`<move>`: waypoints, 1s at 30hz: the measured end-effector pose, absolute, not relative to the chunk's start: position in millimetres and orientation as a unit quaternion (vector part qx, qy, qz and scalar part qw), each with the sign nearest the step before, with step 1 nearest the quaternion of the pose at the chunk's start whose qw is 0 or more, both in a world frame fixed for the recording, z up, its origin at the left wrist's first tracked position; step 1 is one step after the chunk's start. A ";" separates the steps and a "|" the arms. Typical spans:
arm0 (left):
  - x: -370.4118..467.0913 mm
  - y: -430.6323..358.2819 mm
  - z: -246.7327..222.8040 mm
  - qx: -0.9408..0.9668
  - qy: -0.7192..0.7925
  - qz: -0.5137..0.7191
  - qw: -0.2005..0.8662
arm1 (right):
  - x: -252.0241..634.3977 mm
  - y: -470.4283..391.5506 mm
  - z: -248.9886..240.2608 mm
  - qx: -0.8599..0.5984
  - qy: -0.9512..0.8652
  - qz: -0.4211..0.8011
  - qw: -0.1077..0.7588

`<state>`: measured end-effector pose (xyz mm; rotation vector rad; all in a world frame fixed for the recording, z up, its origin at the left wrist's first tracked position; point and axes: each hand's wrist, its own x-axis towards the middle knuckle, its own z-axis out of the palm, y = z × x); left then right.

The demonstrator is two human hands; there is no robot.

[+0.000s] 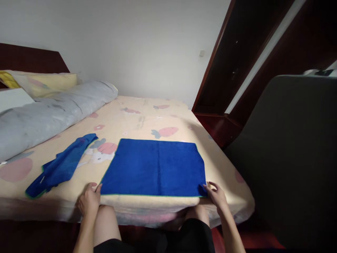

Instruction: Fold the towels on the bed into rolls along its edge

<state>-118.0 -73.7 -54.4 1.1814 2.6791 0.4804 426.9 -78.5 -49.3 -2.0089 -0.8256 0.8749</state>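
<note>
A blue cloth [158,168] with a green edge lies spread on the bed, a darker crease down its middle. At its near left corner is my left hand [90,200], thumb and fingertips closed on the edge. My right hand [216,195] pinches the near right corner, where the cloth is slightly bunched. A second blue cloth [63,163], crumpled and long, lies to the left, touched by neither hand.
The bed [147,119] has a patterned cream sheet. A rolled grey bundle [58,109] and a yellow pillow [52,84] lie at the left. A large dark chair back or panel [286,151] stands at the right, near a dark door [237,52].
</note>
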 end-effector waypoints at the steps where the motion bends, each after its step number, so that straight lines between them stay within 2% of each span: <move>1: -117.3 -75.1 -53.4 0.398 0.900 0.156 0.087 | 429.3 -77.1 -49.2 -0.808 -0.337 0.325 0.356; 6: -117.4 -77.1 -50.8 0.409 0.889 0.178 0.100 | 430.8 -65.5 -52.8 -0.829 -0.404 0.254 0.292; 12: -122.1 -78.4 -57.1 0.420 0.876 0.208 0.112 | 420.7 -49.6 -53.1 -0.791 -0.445 0.231 0.351; 17: -124.8 -81.2 -60.5 0.409 0.872 0.241 0.119 | 420.2 -60.4 -51.3 -0.771 -0.389 0.276 0.421; 22: -126.8 -80.2 -60.6 0.404 0.869 0.252 0.132 | 427.8 -80.4 -44.6 -0.697 -0.271 0.444 0.493; 24: -127.7 -79.3 -60.3 0.397 0.871 0.255 0.136 | 431.2 -84.1 -41.0 -0.678 -0.247 0.465 0.514; 27: -128.7 -78.9 -61.1 0.394 0.868 0.269 0.135 | 434.0 -89.2 -36.8 -0.705 -0.290 0.362 0.536; 30: -128.5 -80.1 -62.2 0.392 0.867 0.276 0.133 | 435.3 -98.0 -36.0 -0.768 -0.361 0.186 0.495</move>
